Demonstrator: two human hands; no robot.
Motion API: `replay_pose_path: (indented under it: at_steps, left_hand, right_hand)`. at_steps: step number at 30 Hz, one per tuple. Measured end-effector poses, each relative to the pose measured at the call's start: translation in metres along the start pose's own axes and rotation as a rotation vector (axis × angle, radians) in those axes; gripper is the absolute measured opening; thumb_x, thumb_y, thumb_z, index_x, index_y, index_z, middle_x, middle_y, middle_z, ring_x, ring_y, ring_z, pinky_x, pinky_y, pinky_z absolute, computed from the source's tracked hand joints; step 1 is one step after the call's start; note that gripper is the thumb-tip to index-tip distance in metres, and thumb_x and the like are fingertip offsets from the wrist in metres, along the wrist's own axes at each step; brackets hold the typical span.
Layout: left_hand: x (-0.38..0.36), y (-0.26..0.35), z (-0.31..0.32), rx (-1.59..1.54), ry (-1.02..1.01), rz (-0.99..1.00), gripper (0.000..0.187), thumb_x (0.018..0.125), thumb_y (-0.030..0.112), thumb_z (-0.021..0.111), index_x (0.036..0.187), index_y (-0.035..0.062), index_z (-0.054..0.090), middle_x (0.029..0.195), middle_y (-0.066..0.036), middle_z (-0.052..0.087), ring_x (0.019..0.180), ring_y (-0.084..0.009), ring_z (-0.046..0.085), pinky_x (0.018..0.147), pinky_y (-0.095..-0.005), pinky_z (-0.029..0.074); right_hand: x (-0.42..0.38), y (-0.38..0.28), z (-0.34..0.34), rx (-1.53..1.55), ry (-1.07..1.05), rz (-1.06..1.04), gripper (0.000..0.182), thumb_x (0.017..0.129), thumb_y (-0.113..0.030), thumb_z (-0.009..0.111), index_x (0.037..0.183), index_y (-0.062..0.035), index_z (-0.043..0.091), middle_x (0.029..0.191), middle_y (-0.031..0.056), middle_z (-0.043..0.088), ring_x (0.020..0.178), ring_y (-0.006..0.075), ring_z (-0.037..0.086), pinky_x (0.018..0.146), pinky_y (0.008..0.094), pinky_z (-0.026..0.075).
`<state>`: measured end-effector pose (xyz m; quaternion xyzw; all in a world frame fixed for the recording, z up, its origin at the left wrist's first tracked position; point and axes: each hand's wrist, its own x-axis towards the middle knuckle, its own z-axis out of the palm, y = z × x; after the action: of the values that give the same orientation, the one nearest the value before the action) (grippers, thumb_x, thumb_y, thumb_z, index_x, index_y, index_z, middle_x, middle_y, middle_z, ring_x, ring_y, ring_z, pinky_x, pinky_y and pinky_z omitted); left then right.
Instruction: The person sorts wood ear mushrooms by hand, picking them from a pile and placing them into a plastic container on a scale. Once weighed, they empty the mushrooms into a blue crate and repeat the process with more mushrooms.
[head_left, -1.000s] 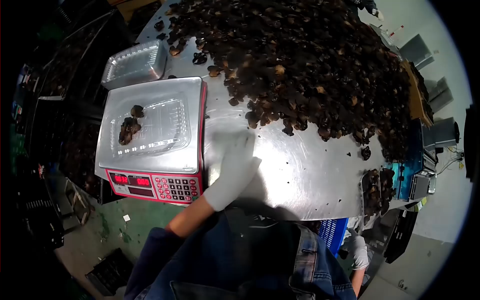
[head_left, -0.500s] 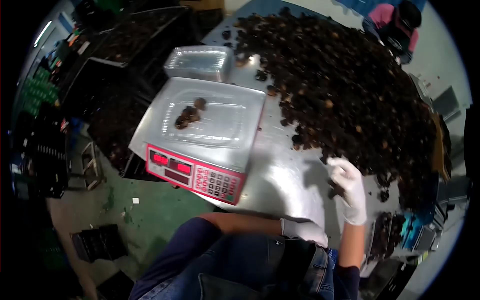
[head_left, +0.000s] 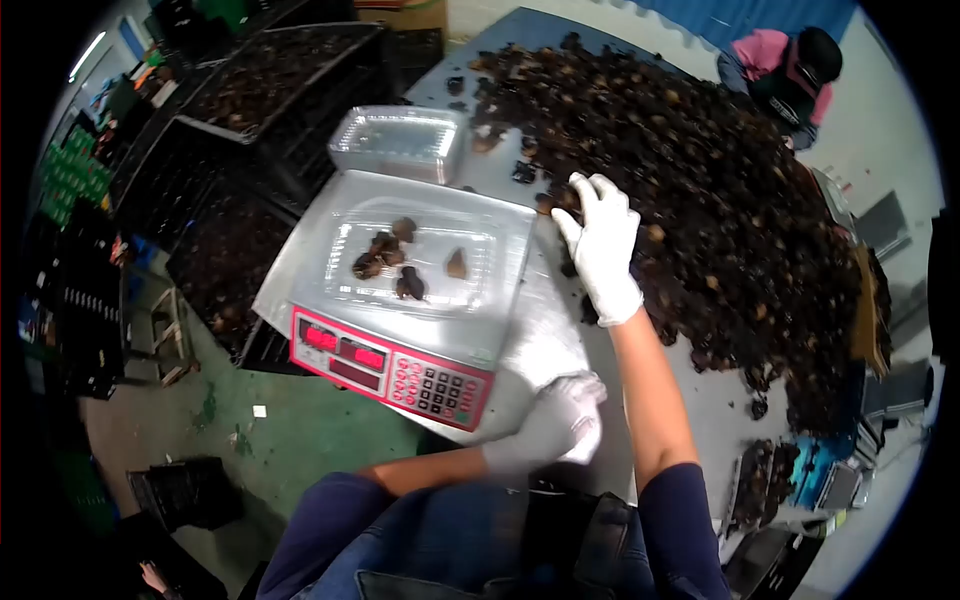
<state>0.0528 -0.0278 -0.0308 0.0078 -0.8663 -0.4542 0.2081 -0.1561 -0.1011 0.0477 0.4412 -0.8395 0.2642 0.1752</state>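
A clear plastic tray (head_left: 340, 285) lies on the silver plate of a scale (head_left: 495, 290) with a red-framed front panel. In the tray are several dark brown, lumpy pieces (head_left: 410, 284), spaced apart. My right hand (head_left: 606, 240), in a white glove, is over the left edge of a large heap of dark pieces (head_left: 700, 190), its fingers spread and nothing seen in them. My left hand (head_left: 575, 410), also gloved, is blurred near the table's front edge, right of the scale; its fingers look curled, and what they hold cannot be made out.
Stacked clear trays (head_left: 395, 145) stand behind the scale on the metal table (head_left: 490, 170). Black crates (head_left: 240, 130) of dark pieces are at the left. A person (head_left: 790, 75) in pink and dark clothing is beyond the heap at the back right.
More dark pieces lie in the tray on the scale. My right hand has moved up and left and its fingers have spread. My left hand has moved forward from my waist over the table.
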Motion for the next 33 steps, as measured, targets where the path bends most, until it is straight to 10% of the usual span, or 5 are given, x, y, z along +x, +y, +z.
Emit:
replay_pose_path:
  at_steps: [4,10,26,31,33]
  left_hand:
    - [0.007,-0.006,-0.003,0.175,0.01,-0.205,0.074,0.081,0.022,0.064,0.142,-0.0102,0.038,0.145,-0.029,0.036,0.136,-0.0443,0.034,0.116,-0.048,0.026]
    - [0.019,-0.02,0.005,0.072,0.039,-0.424,0.091,0.08,0.021,0.065,0.151,-0.0102,0.016,0.157,-0.034,0.01,0.147,-0.0484,0.009,0.121,-0.0509,0.014]
    - [0.044,-0.051,0.063,0.636,0.034,-0.234,0.093,0.086,0.049,0.063,0.146,-0.0133,0.028,0.155,-0.029,0.025,0.147,-0.0436,0.019,0.119,-0.0496,0.016]
    - [0.014,0.012,0.103,0.23,-0.614,-0.06,0.078,0.091,0.044,0.061,0.145,-0.0064,0.034,0.152,-0.028,0.031,0.146,-0.0386,0.025,0.119,-0.0457,0.023]
    - [-0.006,0.041,0.138,0.136,-0.588,0.187,0.07,0.094,0.042,0.058,0.144,-0.0026,0.037,0.151,-0.025,0.034,0.145,-0.0367,0.027,0.118,-0.0442,0.024]
  right_hand:
    - [-0.039,0.098,0.003,-0.402,-0.394,0.02,0.073,0.067,-0.052,0.081,0.128,-0.0155,0.063,0.146,0.0178,0.044,0.138,0.0393,0.035,0.103,0.0577,0.036]
    - [-0.145,0.108,-0.067,-0.238,-0.185,-0.001,0.047,0.067,-0.028,0.081,0.11,-0.0155,0.066,0.136,0.0138,0.051,0.13,0.0347,0.044,0.103,0.0482,0.035]
    - [-0.24,0.159,-0.129,-0.143,-0.203,0.444,0.095,0.064,-0.027,0.089,0.147,-0.0146,0.043,0.146,0.0138,0.045,0.129,0.0303,0.048,0.105,0.0423,0.036]
    - [-0.245,0.157,-0.154,-0.077,-0.161,0.425,0.081,0.069,-0.022,0.086,0.139,-0.0084,0.05,0.139,0.0139,0.052,0.124,0.0324,0.053,0.103,0.041,0.042]
    - [-0.256,0.164,-0.162,-0.084,-0.098,0.442,0.069,0.072,-0.018,0.084,0.133,-0.0062,0.055,0.136,0.015,0.055,0.122,0.0316,0.055,0.101,0.0402,0.044]
